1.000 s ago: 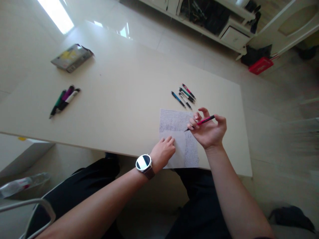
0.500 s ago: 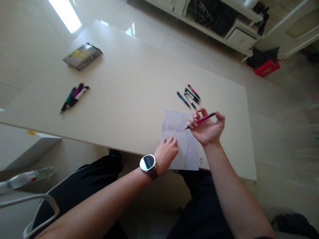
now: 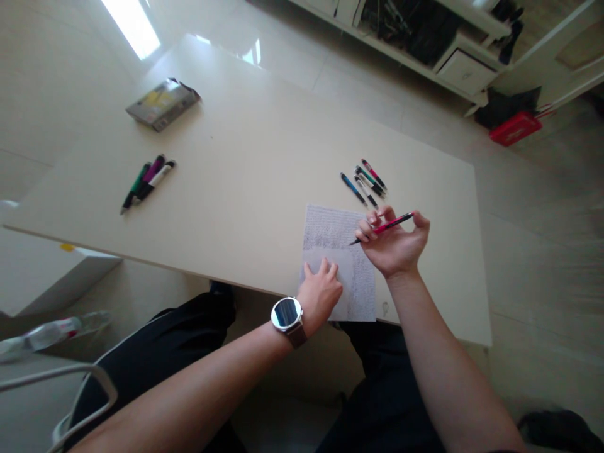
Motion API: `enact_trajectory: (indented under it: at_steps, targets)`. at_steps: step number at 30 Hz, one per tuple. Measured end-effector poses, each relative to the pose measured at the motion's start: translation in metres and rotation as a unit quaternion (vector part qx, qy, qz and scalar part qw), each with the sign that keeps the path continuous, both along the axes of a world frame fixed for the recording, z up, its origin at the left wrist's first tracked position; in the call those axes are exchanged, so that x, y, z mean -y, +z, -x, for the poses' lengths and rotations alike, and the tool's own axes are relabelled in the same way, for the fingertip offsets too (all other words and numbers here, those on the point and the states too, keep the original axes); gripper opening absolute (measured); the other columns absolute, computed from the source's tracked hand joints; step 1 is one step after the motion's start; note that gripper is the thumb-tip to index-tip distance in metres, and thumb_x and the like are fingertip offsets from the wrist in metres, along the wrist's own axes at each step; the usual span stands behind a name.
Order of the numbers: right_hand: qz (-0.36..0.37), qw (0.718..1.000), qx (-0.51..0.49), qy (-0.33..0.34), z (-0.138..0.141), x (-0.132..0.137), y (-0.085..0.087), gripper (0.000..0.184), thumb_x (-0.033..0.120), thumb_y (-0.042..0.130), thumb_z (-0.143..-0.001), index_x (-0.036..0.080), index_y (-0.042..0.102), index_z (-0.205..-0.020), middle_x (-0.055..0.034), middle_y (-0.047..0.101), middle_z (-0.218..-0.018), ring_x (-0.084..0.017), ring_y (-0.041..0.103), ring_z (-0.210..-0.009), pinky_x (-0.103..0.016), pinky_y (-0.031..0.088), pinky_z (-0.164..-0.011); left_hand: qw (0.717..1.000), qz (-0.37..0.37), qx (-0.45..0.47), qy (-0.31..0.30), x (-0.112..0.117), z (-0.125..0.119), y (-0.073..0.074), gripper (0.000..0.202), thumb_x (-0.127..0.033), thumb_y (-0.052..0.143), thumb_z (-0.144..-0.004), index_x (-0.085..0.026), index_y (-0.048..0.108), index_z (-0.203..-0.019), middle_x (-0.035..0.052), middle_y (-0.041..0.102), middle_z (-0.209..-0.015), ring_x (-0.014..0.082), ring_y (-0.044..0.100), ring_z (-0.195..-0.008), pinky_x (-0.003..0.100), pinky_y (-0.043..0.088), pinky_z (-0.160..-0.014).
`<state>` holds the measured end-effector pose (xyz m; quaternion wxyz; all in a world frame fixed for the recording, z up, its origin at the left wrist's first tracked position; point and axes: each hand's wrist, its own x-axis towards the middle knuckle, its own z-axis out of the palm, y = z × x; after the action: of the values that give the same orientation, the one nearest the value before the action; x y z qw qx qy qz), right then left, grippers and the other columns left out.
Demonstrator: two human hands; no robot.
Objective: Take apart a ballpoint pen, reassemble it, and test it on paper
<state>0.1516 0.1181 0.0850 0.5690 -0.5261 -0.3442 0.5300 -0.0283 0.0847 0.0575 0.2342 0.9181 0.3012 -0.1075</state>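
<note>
While right hand (image 3: pixel 396 250) holds red pen (image 3: pixel 389 224), spare pens (image 3: pixel 370 180) beyond paper (image 3: pixel 328 229)

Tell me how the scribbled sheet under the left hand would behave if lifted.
The sheet looks thin and single, so it would probably flop and weigh little. Lying flat on the smooth table, it may slide once the left hand lifts.

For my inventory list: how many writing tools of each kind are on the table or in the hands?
Loose pens: 4
Pen in right hand: 1
Markers: 3
Total: 8
</note>
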Motion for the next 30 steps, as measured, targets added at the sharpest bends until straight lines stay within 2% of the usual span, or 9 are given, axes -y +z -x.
enact_trajectory:
  at_steps: [2,5,7,12,15,18,22,25,30]
  targets:
    - [0.018,0.999,0.024,-0.014,0.002,-0.003,-0.004,0.061,0.078,0.034,-0.083,0.026,0.066,-0.086,-0.0072,0.064,-0.084,-0.019,0.054,-0.067,-0.034,0.041,-0.058,1.000,0.000,0.001,0.001,0.001,0.000,-0.001,0.036,-0.014,0.038,-0.097,-0.010,0.073,-0.108,0.0218,0.050,-0.138,0.0355,0.041,-0.131,0.068,0.044,-0.100]
    - [0.047,0.996,0.059,-0.042,0.010,-0.009,-0.016,0.048,0.068,0.048,-0.085,0.023,0.065,-0.081,-0.0072,0.067,-0.087,-0.019,0.061,-0.077,-0.031,0.044,-0.060,1.000,-0.004,0.003,-0.001,0.001,0.000,-0.002,0.036,-0.014,0.039,-0.097,-0.011,0.073,-0.110,0.0217,0.050,-0.138,0.0367,0.040,-0.134,0.068,0.043,-0.101]
    - [0.053,0.992,0.104,-0.045,0.017,-0.011,-0.027,0.047,0.065,0.049,-0.087,0.022,0.065,-0.081,-0.0070,0.068,-0.089,-0.019,0.064,-0.082,-0.029,0.047,-0.064,1.000,-0.009,0.000,0.000,0.002,0.000,-0.003,0.037,-0.014,0.038,-0.097,-0.011,0.072,-0.112,0.0213,0.049,-0.141,0.0378,0.037,-0.137,0.068,0.043,-0.102]
    - [0.083,0.969,0.218,0.083,0.035,-0.008,-0.052,0.057,0.068,0.038,-0.092,0.020,0.068,-0.092,-0.0038,0.065,-0.069,-0.015,0.057,-0.059,-0.028,0.043,-0.056,1.000,-0.021,-0.013,0.004,0.005,-0.002,-0.003,0.040,-0.014,0.036,-0.098,-0.012,0.069,-0.121,0.0210,0.046,-0.147,0.0378,0.036,-0.140,0.067,0.044,-0.102]
    - [0.063,0.943,0.296,0.136,0.043,-0.006,-0.063,0.035,0.052,0.055,-0.088,0.020,0.067,-0.083,-0.0029,0.066,-0.073,-0.016,0.058,-0.065,-0.028,0.043,-0.060,0.999,-0.028,-0.016,0.002,0.008,-0.002,-0.004,0.042,-0.015,0.035,-0.099,-0.012,0.067,-0.125,0.0215,0.045,-0.148,0.0373,0.035,-0.141,0.069,0.044,-0.102]
    - [0.048,0.916,0.377,0.127,0.047,-0.003,-0.072,0.011,0.030,0.066,-0.076,0.020,0.063,-0.073,0.0001,0.063,-0.070,-0.015,0.056,-0.066,-0.028,0.043,-0.064,0.999,-0.035,-0.007,-0.002,0.011,-0.002,-0.005,0.041,-0.017,0.038,-0.098,-0.010,0.064,-0.129,0.0229,0.045,-0.148,0.0364,0.033,-0.142,0.070,0.043,-0.104]
    - [0.059,0.920,0.365,0.128,0.047,0.002,-0.081,0.004,0.022,0.065,-0.070,0.019,0.062,-0.070,0.0009,0.062,-0.069,-0.014,0.054,-0.065,-0.027,0.041,-0.062,0.999,-0.035,0.000,0.006,0.013,-0.002,-0.007,0.039,-0.017,0.041,-0.098,-0.012,0.066,-0.128,0.0221,0.049,-0.145,0.0375,0.033,-0.141,0.071,0.043,-0.104]
    - [0.063,0.917,0.374,0.125,0.046,0.003,-0.083,0.015,0.023,0.064,-0.071,0.019,0.054,-0.062,0.0023,0.056,-0.063,-0.013,0.049,-0.061,-0.026,0.037,-0.059,0.999,-0.032,0.002,0.015,0.013,-0.003,-0.009,0.038,-0.017,0.040,-0.099,-0.013,0.068,-0.125,0.0211,0.051,-0.144,0.0378,0.034,-0.141,0.072,0.042,-0.104]
    - [0.058,0.905,0.400,0.137,0.047,0.000,-0.082,0.016,0.023,0.063,-0.073,0.019,0.053,-0.060,0.0025,0.055,-0.062,-0.013,0.048,-0.060,-0.027,0.036,-0.059,1.000,-0.016,0.008,0.006,0.011,-0.004,-0.011,0.038,-0.018,0.041,-0.099,-0.014,0.068,-0.125,0.0205,0.055,-0.139,0.0379,0.036,-0.138,0.073,0.043,-0.102]
